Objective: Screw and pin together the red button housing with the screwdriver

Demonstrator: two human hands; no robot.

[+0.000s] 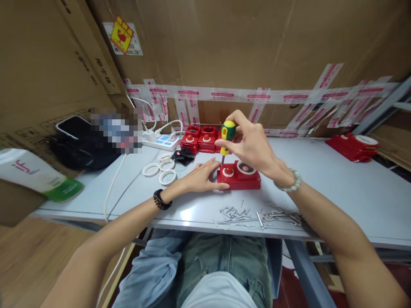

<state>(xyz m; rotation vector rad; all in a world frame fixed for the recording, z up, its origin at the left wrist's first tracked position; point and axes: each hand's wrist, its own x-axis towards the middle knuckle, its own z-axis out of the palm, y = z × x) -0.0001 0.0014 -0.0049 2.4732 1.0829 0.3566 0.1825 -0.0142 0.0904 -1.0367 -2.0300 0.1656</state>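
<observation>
A red plastic box (pixel 241 179) with two round white-rimmed openings lies on the grey table (pixel 337 192) in front of me. My right hand (pixel 253 145) grips a yellow-and-green screwdriver (pixel 226 136) upright, its tip down at the box's left end. My left hand (pixel 201 176) lies flat on the table and presses against the box's left side. A heap of metal screws and thin metal clips (pixel 257 215) lies near the front edge, just below the box.
Three more red boxes (pixel 202 139) stand at the back beside a white power strip (pixel 159 140). Three white rings (pixel 162 169) and a black part (pixel 183 155) lie left of my hand. A stack of red pieces (pixel 351 146) sits far right. Cardboard walls enclose the table.
</observation>
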